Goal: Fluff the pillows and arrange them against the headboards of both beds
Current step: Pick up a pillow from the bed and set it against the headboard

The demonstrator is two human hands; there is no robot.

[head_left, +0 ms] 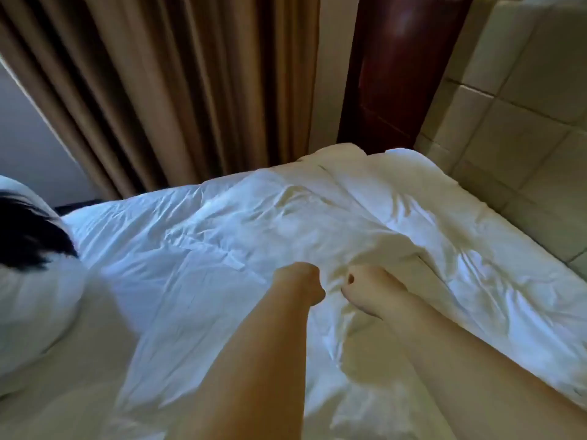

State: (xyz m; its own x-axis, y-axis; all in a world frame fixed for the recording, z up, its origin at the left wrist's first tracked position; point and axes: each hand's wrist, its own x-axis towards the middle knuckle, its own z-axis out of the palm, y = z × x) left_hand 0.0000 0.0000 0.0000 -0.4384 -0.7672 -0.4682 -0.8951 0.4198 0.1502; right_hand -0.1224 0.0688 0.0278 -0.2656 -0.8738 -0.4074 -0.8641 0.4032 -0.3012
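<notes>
- Pillow [35, 300] sits left of both hands, untouched.
- Left hand [301, 285] and right hand [365, 292]: each grip fisted on white duvet [222, 236].
- I'd drop the duvet, then fetch the pillow.

The single head-worn camera looked forward and steeply down from above the near edge of a bed [222, 236], close enough that both bare forearms ran up from the bottom of the frame to the left hand [300, 282] and right hand [365, 292] at its centre. It faced across the rumpled white bedding toward the far side, where brown curtains [158, 90] and a dark wooden panel [397, 68] rose, with a tiled floor [524, 122] at the right and a white pillow [35, 296] at the left edge. The wide lens bent the outer lines, and no second view shared the scene.
</notes>
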